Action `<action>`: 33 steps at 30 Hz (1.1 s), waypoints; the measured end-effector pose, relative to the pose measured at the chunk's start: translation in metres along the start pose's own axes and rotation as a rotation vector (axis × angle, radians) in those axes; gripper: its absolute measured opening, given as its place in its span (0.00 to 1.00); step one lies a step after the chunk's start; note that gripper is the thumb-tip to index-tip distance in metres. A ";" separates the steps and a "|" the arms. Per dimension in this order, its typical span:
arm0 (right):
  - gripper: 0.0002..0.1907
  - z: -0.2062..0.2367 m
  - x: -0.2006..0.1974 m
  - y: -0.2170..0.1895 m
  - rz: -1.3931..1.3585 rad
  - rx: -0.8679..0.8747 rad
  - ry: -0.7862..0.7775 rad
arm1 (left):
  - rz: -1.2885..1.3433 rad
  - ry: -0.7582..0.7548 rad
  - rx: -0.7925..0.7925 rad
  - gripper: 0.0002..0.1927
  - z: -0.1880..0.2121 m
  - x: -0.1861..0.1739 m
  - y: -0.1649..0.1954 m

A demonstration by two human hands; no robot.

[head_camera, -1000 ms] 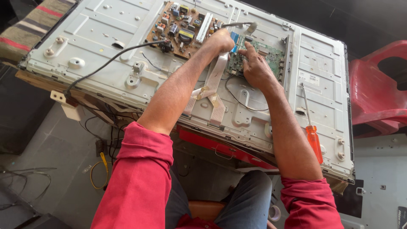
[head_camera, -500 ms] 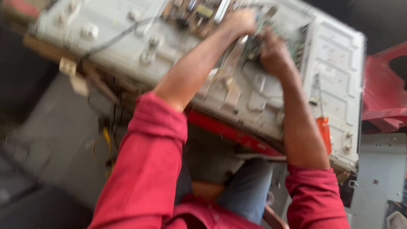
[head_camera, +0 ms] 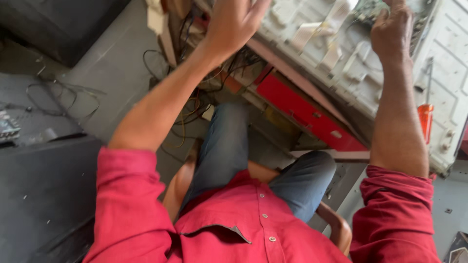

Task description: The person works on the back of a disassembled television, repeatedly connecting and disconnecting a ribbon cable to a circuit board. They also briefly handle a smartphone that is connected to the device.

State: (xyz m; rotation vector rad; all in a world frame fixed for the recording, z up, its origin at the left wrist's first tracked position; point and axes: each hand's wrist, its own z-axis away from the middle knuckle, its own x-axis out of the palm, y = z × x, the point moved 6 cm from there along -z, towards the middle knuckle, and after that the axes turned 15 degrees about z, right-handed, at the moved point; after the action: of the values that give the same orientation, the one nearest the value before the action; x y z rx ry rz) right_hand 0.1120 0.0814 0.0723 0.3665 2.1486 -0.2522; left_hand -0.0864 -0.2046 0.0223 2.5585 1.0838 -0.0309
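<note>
Two bare hands reach up to the top edge of the head view, both over a pale metal panel back (head_camera: 453,53) that lies tilted across the upper right. Left hand (head_camera: 234,22): fingers loosely curled, partly cut off by the frame, blurred; it sits at the panel's near left edge, and I cannot tell whether it holds anything. Right hand (head_camera: 392,29): fingers bent downward, knuckles toward the camera, resting on or just above the panel beside a green circuit board (head_camera: 368,7); grip not readable. Flat pale ribbon cables (head_camera: 336,27) run across the panel between the two hands. An orange-handled screwdriver (head_camera: 425,117) lies on the panel just right of the right forearm. Below the panel edge, a red box (head_camera: 302,109) and a tangle of wires (head_camera: 195,104). Red sleeves, blue jeans, wooden seat beneath.
</note>
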 end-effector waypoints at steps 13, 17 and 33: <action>0.16 0.037 -0.019 -0.075 0.101 -0.113 0.182 | -0.041 0.169 -1.043 0.13 0.244 0.001 0.053; 0.18 0.040 -0.024 -0.080 0.020 -0.087 0.200 | -0.049 0.161 -1.092 0.13 0.257 0.014 0.060; 0.19 0.041 -0.029 -0.085 0.105 -0.046 0.196 | -0.022 0.148 -1.067 0.12 0.259 0.028 0.056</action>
State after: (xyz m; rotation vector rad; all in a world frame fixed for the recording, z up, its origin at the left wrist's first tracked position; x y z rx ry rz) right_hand 0.1290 -0.0155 0.0766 0.4936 2.3145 -0.1103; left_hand 0.0037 -0.3077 -0.2064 1.5898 0.8316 0.5762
